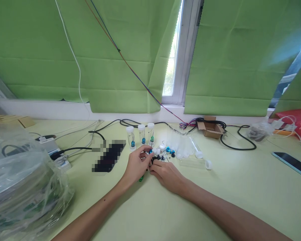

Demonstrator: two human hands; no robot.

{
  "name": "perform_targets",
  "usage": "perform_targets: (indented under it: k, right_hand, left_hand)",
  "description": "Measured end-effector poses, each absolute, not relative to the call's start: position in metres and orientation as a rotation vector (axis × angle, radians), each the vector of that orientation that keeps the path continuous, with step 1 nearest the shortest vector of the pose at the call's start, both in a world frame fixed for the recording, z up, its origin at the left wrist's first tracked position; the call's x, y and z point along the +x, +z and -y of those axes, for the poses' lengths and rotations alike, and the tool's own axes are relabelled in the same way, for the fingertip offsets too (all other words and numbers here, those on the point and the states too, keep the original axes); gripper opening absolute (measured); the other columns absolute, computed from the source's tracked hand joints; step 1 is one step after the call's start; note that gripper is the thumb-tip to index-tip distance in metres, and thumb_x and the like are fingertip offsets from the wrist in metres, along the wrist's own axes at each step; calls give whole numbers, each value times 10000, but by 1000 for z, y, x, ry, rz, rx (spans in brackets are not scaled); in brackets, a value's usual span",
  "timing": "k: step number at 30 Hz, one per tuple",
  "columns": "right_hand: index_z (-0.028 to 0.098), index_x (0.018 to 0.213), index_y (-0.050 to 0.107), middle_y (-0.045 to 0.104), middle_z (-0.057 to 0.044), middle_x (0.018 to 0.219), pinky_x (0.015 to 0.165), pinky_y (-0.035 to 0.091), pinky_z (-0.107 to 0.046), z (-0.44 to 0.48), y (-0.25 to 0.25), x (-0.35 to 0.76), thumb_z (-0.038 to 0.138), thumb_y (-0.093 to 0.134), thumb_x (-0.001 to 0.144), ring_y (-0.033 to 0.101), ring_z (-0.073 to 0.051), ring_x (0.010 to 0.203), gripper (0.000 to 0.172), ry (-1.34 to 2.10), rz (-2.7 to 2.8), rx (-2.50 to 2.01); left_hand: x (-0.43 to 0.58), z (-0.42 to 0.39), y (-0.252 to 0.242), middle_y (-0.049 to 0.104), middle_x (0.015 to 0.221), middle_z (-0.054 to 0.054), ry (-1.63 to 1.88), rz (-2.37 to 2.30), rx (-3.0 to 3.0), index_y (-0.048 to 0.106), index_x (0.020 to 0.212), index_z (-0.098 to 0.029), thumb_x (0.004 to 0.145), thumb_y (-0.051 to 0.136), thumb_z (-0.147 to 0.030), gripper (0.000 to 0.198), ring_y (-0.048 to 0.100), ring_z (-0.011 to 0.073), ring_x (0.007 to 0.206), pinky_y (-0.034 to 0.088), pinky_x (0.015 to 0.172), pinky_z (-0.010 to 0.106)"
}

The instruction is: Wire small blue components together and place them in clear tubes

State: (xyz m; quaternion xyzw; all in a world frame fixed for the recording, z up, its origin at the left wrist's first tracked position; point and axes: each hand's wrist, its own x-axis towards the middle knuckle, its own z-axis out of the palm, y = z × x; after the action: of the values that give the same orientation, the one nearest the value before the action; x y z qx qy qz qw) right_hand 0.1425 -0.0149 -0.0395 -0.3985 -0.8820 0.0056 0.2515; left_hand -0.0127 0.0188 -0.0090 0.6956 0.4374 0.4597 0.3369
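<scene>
Left hand [137, 164] pinching a small blue piece [150, 152] just above the counter [240, 194], right hand [167, 174] curled against it, grip unclear, three capped vials [141, 134] upright just behind, empty clear tubes [185, 147] lying to the right

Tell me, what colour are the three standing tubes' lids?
White round plastic lids, head view.

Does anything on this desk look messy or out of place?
Three capped vials stand upright, but the empty tubes right of them lie on their sides. A small green piece lies alone by the left hand, which pinches a blue piece, apart from the other small parts.
</scene>
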Motion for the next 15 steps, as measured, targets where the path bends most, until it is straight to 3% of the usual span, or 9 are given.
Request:
perform_targets:
  k: [6, 15]
  right_hand:
    - [171, 990, 613, 648, -50, 935, 644, 443, -261, 16, -39, 143, 139, 467, 976, 633, -170, 820, 149, 4, 2390, -1061]
    - [164, 1077, 580, 641, -64, 981, 676, 465, -274, 17, -42, 145, 145, 483, 962, 631, -186, 869, 151, 8, 2399, -1051]
  left_hand:
    - [-12, -21, -8, 576, 558, -28, 1133, -1045, 1632, 617, 955, -161, 747, 692, -463, 374, 517, 121, 440, 435, 449, 243]
    - [-14, -25, -11, 595, 613, -13, 1140, -1005, 1582, 611, 953, -160, 732, 709, -466, 390, 515, 109, 442, 429, 450, 242]
